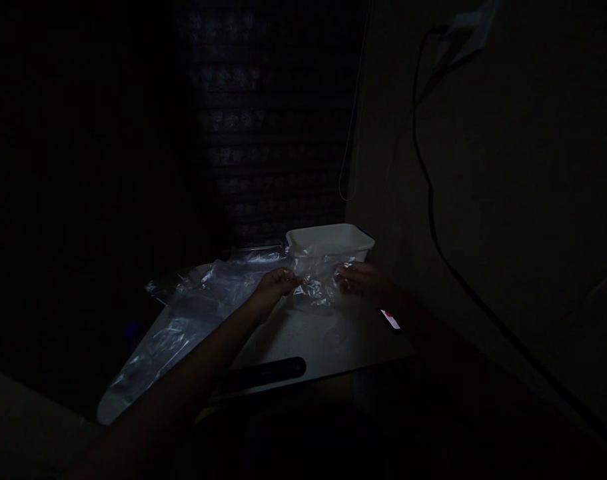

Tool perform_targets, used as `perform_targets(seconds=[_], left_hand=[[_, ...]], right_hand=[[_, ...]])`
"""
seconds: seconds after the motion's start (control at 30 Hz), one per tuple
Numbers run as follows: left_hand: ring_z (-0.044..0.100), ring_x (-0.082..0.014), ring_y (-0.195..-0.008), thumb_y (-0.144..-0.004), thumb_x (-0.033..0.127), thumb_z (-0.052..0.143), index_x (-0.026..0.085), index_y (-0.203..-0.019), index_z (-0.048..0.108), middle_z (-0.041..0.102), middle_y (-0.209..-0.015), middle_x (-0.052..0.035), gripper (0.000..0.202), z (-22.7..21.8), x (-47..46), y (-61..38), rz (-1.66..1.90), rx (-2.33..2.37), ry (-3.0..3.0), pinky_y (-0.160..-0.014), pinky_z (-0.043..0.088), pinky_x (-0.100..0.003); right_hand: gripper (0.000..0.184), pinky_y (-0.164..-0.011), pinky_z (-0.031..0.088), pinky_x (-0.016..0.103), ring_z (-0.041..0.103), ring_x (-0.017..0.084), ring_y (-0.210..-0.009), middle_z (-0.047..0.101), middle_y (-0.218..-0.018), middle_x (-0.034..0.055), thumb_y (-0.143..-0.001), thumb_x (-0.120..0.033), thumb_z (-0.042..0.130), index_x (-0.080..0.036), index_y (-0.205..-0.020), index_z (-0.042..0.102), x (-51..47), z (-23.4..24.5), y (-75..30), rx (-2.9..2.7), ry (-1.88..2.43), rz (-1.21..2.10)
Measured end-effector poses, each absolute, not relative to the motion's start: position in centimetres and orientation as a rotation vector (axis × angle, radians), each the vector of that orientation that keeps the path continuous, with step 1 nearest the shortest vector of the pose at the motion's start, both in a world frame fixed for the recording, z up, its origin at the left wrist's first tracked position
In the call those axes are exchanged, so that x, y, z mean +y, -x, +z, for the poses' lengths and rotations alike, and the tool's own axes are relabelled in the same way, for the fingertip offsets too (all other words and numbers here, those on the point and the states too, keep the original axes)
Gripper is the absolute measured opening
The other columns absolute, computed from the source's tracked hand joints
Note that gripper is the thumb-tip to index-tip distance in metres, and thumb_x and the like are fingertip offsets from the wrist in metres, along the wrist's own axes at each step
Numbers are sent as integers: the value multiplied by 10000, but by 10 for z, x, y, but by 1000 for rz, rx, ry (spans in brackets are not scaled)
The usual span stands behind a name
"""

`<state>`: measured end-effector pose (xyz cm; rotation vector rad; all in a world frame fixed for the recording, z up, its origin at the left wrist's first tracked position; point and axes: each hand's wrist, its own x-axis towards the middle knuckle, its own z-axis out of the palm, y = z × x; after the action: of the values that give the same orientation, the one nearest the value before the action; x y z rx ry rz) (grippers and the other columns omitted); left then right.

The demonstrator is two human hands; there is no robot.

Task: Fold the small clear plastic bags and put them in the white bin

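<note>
A clear plastic bag (316, 283), crinkled and shiny, is stretched between my two hands above the table. My left hand (278, 283) pinches its left side, fingers closed. On the opposite side, my right hand (356, 277) grips the bag with bent fingers, dimly lit. Just behind the held bag stands a white plastic tub (329, 237), partly hidden by it. More clear plastic bags (210, 287) lie loosely spread over the left part of the table, beside and beyond my left forearm.
The white table (303, 340) has a dark slot (270, 372) along its near edge. A lit phone screen (390, 319) shows near my right wrist. A black cable (430, 207) hangs from a wall outlet (466, 37) on the right. Dark blinds (233, 120) cover the back. The room is very dim.
</note>
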<state>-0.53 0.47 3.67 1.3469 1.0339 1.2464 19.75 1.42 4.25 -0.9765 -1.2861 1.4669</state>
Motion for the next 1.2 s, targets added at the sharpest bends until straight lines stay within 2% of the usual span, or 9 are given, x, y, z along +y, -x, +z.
perform_targets(seconds=[0.1,0.23,0.37,0.57,0.67,0.8,0.97,1.1,1.2], left_hand=[[342,-26,-365,-554,328,631,148,-543,447,428,-426,84,257,38,6,10,1228,1089,-1432,-405,265,-171],[459,-68,-431,-525,282,636,141,-575,488,504,-477,49,210,38,6,15,1087,1128,-1559,-459,366,-202],[518,-95,-545,-548,220,596,137,-583,526,557,-570,13,114,40,5,17,1133,1189,-1787,-545,412,-222],[557,-112,-666,-674,232,494,146,-692,556,601,-734,-22,108,44,-3,22,1300,1251,-2154,-611,438,-222],[565,-120,-703,-712,200,450,145,-717,563,604,-780,-41,126,36,-8,27,1103,1266,-2470,-625,438,-219],[576,-159,-783,-729,171,430,141,-793,584,616,-857,-66,169,22,-13,30,517,1344,-2814,-682,429,-254],[587,-194,-806,-721,181,435,177,-868,598,623,-926,-56,220,15,-17,29,-33,1382,-2841,-659,426,-269],[587,-191,-792,-707,161,427,180,-768,616,636,-868,-51,199,16,-16,29,-129,1412,-2781,-660,424,-266],[581,-185,-807,-722,146,392,155,-791,612,631,-873,-69,231,15,-16,23,39,1471,-2739,-691,428,-273]], right_hand=[[223,-454,342,193,459,55,-479,558,-562,-20,-514,-320,672,-137,-598,575,13,44,-200,-1449,1144,1385],[173,-480,342,200,463,69,-490,537,-502,-29,-561,-307,616,-139,-536,584,16,46,-203,-1628,1284,1085],[135,-573,393,242,525,116,-581,595,-573,-1,-566,-284,597,-151,-580,615,16,52,-209,-1661,1308,788],[217,-574,426,264,553,137,-629,638,-742,43,-596,-341,572,-164,-702,637,6,57,-223,-1761,1143,562],[182,-562,431,256,556,139,-636,631,-730,42,-608,-314,561,-166,-687,631,8,44,-227,-1961,1131,446],[113,-656,440,285,567,164,-720,637,-767,58,-612,-247,563,-171,-673,621,13,13,-231,-2278,1219,204],[269,-692,438,278,576,170,-783,641,-867,41,-591,-87,498,-202,-790,637,9,-8,-244,-2600,1328,231],[292,-715,442,295,582,164,-776,644,-827,52,-665,-85,382,-184,-753,642,5,-3,-249,-2546,1363,143],[315,-755,448,305,581,156,-816,644,-865,52,-703,-111,343,-174,-826,626,5,-9,-244,-2453,1310,44]])
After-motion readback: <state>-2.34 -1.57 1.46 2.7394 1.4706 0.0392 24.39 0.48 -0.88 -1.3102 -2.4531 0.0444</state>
